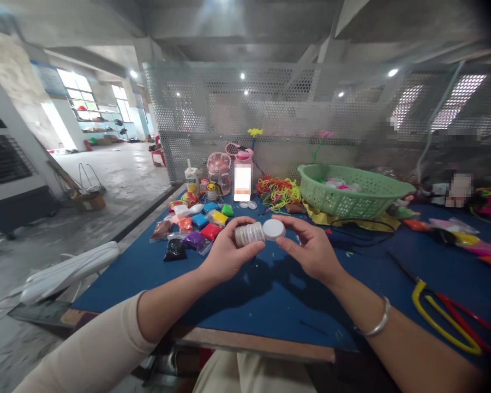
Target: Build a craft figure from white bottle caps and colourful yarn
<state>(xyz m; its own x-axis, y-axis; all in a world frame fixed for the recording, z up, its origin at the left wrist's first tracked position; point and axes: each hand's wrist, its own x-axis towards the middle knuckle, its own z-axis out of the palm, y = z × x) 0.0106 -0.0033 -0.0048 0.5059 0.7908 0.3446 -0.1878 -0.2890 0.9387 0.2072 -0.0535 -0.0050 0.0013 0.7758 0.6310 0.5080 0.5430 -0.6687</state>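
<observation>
Above the blue table, my left hand (229,252) is closed around a small ribbed jar (247,234), translucent whitish and lying on its side. A white round lid (274,230) is pinched at its edge between the thumb and fingers of my right hand (311,246). The lid is right beside the jar's end; I cannot tell whether they touch. Small bags of coloured clay (194,240) in black, purple, red, blue and other colours lie to the left of my left hand. White discs (247,205) rest on the table beyond the jar.
A phone (242,183) with a bright screen stands at the back, by tangled coloured cords (280,192). A green basket (352,191) is at the back right. Scissors (445,316) with yellow and red handles lie right of my right arm. A perforated screen (229,109) rises behind.
</observation>
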